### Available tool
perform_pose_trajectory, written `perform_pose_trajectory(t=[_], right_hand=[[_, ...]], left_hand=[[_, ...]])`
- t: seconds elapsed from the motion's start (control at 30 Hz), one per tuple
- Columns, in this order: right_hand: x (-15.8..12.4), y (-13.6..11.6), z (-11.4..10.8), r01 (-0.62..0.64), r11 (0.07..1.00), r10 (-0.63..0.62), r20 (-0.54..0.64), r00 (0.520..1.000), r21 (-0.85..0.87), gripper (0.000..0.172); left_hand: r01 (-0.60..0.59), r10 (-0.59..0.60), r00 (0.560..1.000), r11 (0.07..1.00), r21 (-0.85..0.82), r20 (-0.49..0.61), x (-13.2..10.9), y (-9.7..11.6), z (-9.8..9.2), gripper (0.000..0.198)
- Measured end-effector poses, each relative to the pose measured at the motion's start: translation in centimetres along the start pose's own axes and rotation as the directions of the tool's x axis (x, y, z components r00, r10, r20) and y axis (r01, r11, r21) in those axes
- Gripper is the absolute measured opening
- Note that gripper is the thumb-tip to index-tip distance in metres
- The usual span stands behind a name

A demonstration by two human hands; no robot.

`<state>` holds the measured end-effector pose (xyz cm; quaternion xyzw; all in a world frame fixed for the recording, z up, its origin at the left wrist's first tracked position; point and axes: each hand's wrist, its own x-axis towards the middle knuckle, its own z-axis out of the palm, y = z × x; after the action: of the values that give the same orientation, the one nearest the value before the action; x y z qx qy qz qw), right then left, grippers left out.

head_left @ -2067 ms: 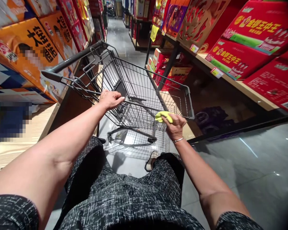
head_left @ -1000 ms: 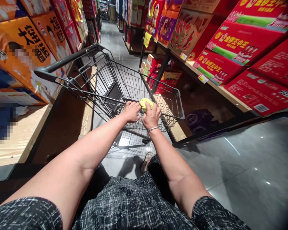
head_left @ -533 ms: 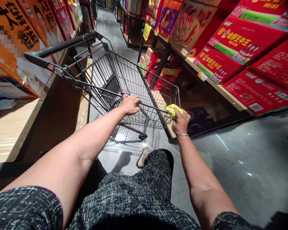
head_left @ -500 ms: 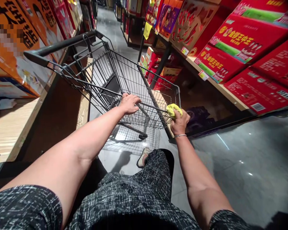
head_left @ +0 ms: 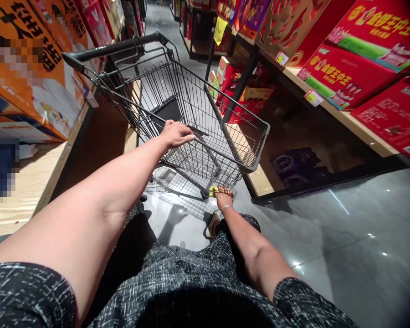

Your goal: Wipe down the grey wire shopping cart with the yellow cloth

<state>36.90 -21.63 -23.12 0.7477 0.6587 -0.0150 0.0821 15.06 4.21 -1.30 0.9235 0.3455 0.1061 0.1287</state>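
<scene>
A black wire shopping cart (head_left: 205,107) stands before me, turned at an angle, with its handle toward the upper left. My left hand (head_left: 176,134) is closed over the basket's near top rail, fingers bent over the bar. Low down, beside the near bottom edge of the basket and close to a wheel (head_left: 204,193), my right hand (head_left: 223,196) is closed on a crumpled yellow cloth (head_left: 213,191). Whether the cloth touches the cart frame I cannot tell. Only wire mesh and a dark flap (head_left: 166,110) show inside the basket.
Red cartons (head_left: 355,77) fill the right shelf, with purple packs (head_left: 299,166) on the level below. Large orange boxes (head_left: 27,59) line the wooden shelf on the left. My shoe (head_left: 213,225) is on the grey tiled floor (head_left: 355,246) just below my right hand.
My right hand, with the yellow cloth, has dropped from the top rail at the basket's corner to its lower edge. My left hand stays on the rail. The view has shifted slightly.
</scene>
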Motion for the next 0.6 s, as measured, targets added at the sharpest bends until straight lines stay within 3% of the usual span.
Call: perform_pose_trajectory(t=[0.07, 0.13, 0.23, 0.27, 0.37, 0.4, 0.43, 0.5, 0.6], right_hand=[[-0.1, -0.9, 0.1, 0.002, 1.000, -0.002, 0.001, 1.000, -0.003, 0.045], [-0.1, -1.2, -1.2, 0.031, 1.000, -0.031, -0.050, 0.998, -0.005, 0.045], [-0.1, -0.2, -5.3, 0.043, 0.999, -0.041, -0.269, 0.962, 0.003, 0.044], [-0.2, 0.5, -6.9, 0.031, 0.999, -0.024, -0.387, 0.922, 0.011, 0.043], [-0.8, 3.1, -10.4, -0.032, 0.998, 0.061, -0.686, 0.725, 0.055, 0.038], [-1.1, 3.8, -10.8, -0.049, 0.996, 0.085, -0.723, 0.686, 0.071, 0.036], [-1.3, 4.2, -10.8, -0.057, 0.995, 0.102, -0.726, 0.680, 0.086, 0.035], [-1.9, 4.5, -9.3, -0.059, 0.991, 0.120, -0.636, 0.763, 0.116, 0.034], [-2.7, 2.9, -4.9, -0.118, 0.976, 0.173, -0.320, 0.931, 0.185, 0.039]], left_hand=[[0.013, -0.013, 1.000, 1.000, -0.012, 0.004, 0.3, -0.3, -0.1, 0.036], [0.025, -0.026, 1.000, 0.999, -0.024, -0.007, 0.4, -0.4, -0.1, 0.035], [0.030, -0.031, 0.999, 0.999, -0.035, -0.028, 0.4, -0.4, 0.0, 0.035], [0.030, -0.031, 0.999, 0.999, -0.034, -0.032, 0.3, -0.4, 0.0, 0.035], [0.025, -0.026, 0.998, 0.999, -0.020, -0.051, -0.1, -0.3, 0.1, 0.036], [0.017, -0.018, 0.998, 1.000, -0.014, -0.061, -0.3, -0.2, 0.2, 0.038], [0.008, -0.009, 0.998, 1.000, -0.010, -0.068, -0.4, -0.2, 0.2, 0.039], [-0.003, 0.003, 0.997, 1.000, -0.009, -0.076, -0.7, -0.1, 0.3, 0.042], [0.007, -0.009, 0.997, 1.000, -0.019, -0.076, -0.8, -0.1, 0.4, 0.042]])
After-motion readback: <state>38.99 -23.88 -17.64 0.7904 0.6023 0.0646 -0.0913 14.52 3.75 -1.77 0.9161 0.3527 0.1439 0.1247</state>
